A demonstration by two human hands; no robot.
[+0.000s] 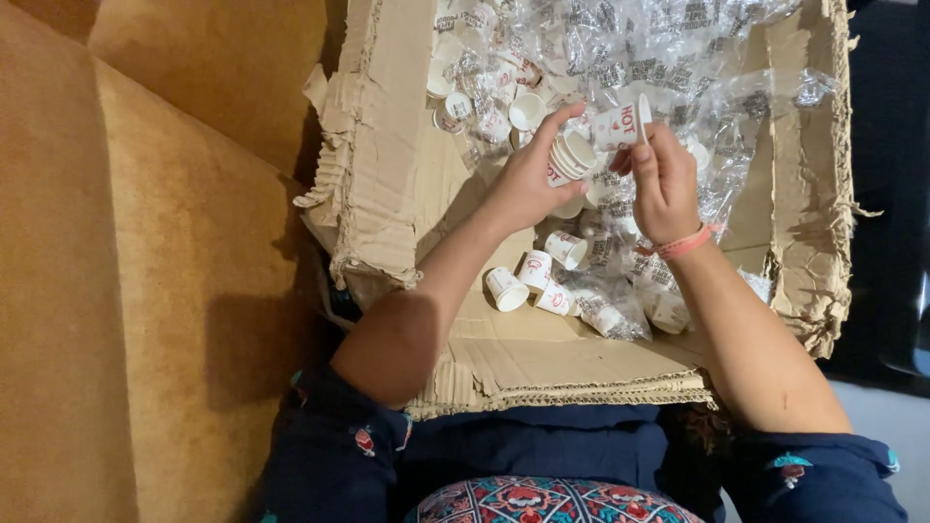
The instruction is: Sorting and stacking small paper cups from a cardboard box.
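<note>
both hands raised, fingers (567,116) pinching cups (570,155)

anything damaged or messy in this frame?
Yes. The cardboard box is torn, its flaps ragged and crumpled along the edges. Small paper cups lie tipped on their sides among crumpled clear plastic wrappers inside it. The left hand holds a nested stack of cups; the right hand holds a single cup.

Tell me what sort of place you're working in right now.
Probably a home or small packing spot, not a factory line. The person sits beside a tan cushioned seat, with a torn cardboard box holding small paper cups and clear plastic wrappers.
</note>
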